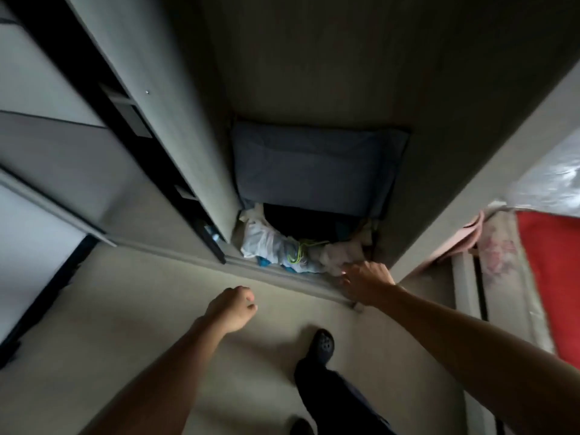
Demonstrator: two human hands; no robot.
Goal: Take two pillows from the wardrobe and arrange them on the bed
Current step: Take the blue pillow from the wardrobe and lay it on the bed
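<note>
- Nearest the camera, a dark trouser leg (329, 400) and a dark perforated clog (323, 342) stand on the pale floor (125, 309), the toe pointing toward the wardrobe.
- The left hand (233, 307) hangs above the floor in front of the wardrobe sill, fingers curled into a loose fist that holds nothing.
- The right hand (365, 282) reaches over the sill (282, 273) at the right end of the opening, fingers spread apart and empty, their tips at or just beside a crumpled pale cloth bundle (337, 254); whether they touch it cannot be told.
- Along the front of the wardrobe floor lies clutter: a white plastic bag (265, 241), a green cord (299, 251) and a blue scrap (263, 262), all between the hands and what sits deeper in.
- Behind the clutter is a dark mass (301, 222), too dim to identify.
- Furthest in, a blue pillow (314, 166) lies flat across the compartment, touching both side walls.
- A grey sliding door (163, 120) stands at the left of the opening.
- Off to the right, outside the wardrobe, are a red sheet (549, 277), pink fabric (467, 237) and shiny plastic wrap (552, 180).
</note>
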